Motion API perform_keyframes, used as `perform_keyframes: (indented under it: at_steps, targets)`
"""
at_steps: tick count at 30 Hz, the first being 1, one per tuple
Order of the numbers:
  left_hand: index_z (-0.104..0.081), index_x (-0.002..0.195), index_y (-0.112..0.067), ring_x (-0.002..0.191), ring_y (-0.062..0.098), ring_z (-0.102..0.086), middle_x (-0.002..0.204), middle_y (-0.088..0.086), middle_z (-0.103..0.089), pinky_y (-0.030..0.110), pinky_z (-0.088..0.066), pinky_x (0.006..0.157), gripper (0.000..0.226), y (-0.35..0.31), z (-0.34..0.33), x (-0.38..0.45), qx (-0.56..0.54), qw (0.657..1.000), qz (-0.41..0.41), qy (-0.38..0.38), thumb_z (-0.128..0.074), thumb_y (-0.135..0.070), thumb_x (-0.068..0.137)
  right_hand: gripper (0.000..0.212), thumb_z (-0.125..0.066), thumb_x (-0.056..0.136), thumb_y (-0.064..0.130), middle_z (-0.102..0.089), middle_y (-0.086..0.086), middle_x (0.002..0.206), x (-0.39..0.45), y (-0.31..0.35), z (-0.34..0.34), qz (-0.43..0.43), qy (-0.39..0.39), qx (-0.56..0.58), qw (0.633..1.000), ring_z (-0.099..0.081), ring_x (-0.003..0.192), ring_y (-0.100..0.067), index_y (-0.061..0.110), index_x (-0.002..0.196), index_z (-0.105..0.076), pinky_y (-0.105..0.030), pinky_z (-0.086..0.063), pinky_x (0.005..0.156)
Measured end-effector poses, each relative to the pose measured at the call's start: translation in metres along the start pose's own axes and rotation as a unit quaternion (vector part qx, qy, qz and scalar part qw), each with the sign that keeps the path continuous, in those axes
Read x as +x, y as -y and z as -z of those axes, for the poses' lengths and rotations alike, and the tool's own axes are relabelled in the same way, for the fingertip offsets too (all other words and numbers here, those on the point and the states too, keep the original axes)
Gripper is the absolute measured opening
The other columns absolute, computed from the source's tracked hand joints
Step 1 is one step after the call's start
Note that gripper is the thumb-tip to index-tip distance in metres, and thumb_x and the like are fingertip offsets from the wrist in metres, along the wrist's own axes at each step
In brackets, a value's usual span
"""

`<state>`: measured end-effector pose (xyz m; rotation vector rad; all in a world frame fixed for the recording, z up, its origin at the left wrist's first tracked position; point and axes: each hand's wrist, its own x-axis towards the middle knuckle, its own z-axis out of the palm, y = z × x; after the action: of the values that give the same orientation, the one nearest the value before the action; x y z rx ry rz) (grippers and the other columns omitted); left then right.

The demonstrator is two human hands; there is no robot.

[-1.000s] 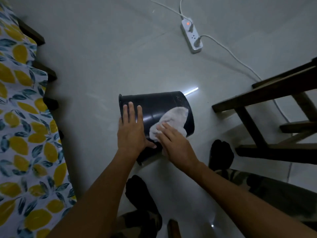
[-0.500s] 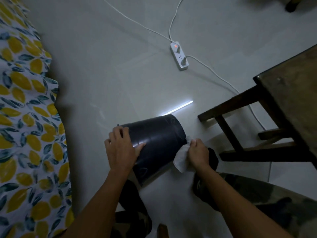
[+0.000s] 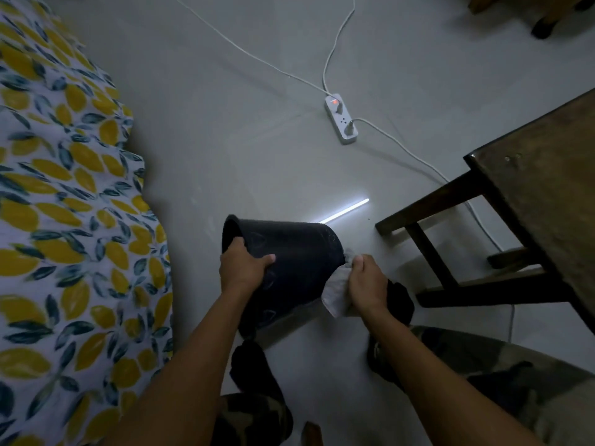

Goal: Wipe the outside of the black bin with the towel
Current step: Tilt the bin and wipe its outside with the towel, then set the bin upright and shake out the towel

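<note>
The bin (image 3: pixel 289 262) lies tipped on the floor (image 3: pixel 225 140). The left hand (image 3: pixel 240 268) grips its rim, fingers curled over it; the right hand (image 3: pixel 365 281), fingers closed on the towel (image 3: pixel 335 294), wipes the base. Next, probably turn the bin to reach unwiped wall.

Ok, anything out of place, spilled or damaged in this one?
Nothing spilled or visibly damaged. The black bin lies on its side, but the left hand grips its rim and the right hand presses the towel against its base end. A power strip with cables lies on the floor.
</note>
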<state>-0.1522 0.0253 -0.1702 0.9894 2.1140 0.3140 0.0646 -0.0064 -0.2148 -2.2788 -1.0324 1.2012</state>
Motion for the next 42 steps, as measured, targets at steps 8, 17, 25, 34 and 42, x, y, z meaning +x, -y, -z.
perform_keyframes:
  at_steps: [8,17,25,34,42]
  targets:
    - [-0.046,0.12,-0.015,0.096,0.04,-0.067,0.111,0.017,-0.066,0.044,-0.052,0.074,0.04,-0.006,-0.004,-0.021,0.208,0.959,-0.191,-0.012,-0.072,-0.027,0.092,0.03,-0.034,0.112,0.031,-0.059,0.001,0.091,-0.01,0.02,0.008,0.004,-0.002,0.078,0.997,-0.061,0.088,-0.015,0.015,0.106,-0.059,-0.019,-0.041,0.067]
    - [-0.041,0.145,-0.023,0.106,0.03,-0.068,0.127,0.006,-0.065,0.037,-0.05,0.072,0.048,0.019,-0.068,-0.054,0.439,0.856,-0.266,0.054,-0.046,-0.012,0.098,0.037,-0.032,0.112,0.029,-0.063,-0.008,0.104,-0.006,0.014,0.02,0.036,-0.041,0.016,0.998,-0.057,0.093,-0.019,0.007,0.117,-0.062,-0.027,-0.041,0.078]
    - [-0.049,0.139,-0.018,0.108,0.03,-0.07,0.125,0.007,-0.067,0.035,-0.053,0.079,0.04,0.048,-0.086,-0.061,0.491,0.837,-0.225,0.092,-0.049,-0.011,0.1,0.037,-0.032,0.112,0.03,-0.065,-0.008,0.104,-0.011,0.012,0.017,0.049,-0.028,0.002,0.998,-0.06,0.092,-0.021,0.008,0.114,-0.062,-0.027,-0.042,0.075]
    - [-0.049,0.13,-0.02,0.11,0.032,-0.067,0.127,0.008,-0.064,0.038,-0.051,0.083,0.038,0.022,-0.075,-0.073,0.427,0.864,-0.246,0.103,-0.064,-0.028,0.095,0.036,-0.035,0.111,0.03,-0.065,-0.004,0.098,-0.035,0.029,0.021,0.07,-0.032,0.009,0.997,-0.065,0.094,-0.023,0.011,0.111,-0.065,-0.034,-0.052,0.082]
    - [-0.038,0.138,-0.022,0.112,0.032,-0.063,0.133,0.005,-0.055,0.045,-0.055,0.084,0.071,-0.017,-0.039,-0.094,0.294,0.905,-0.269,0.153,-0.075,-0.039,0.081,0.026,-0.052,0.1,0.031,-0.075,0.001,0.091,-0.078,0.057,0.049,0.108,0.036,0.066,0.991,-0.07,0.088,-0.016,0.023,0.098,-0.076,-0.042,-0.059,0.086]
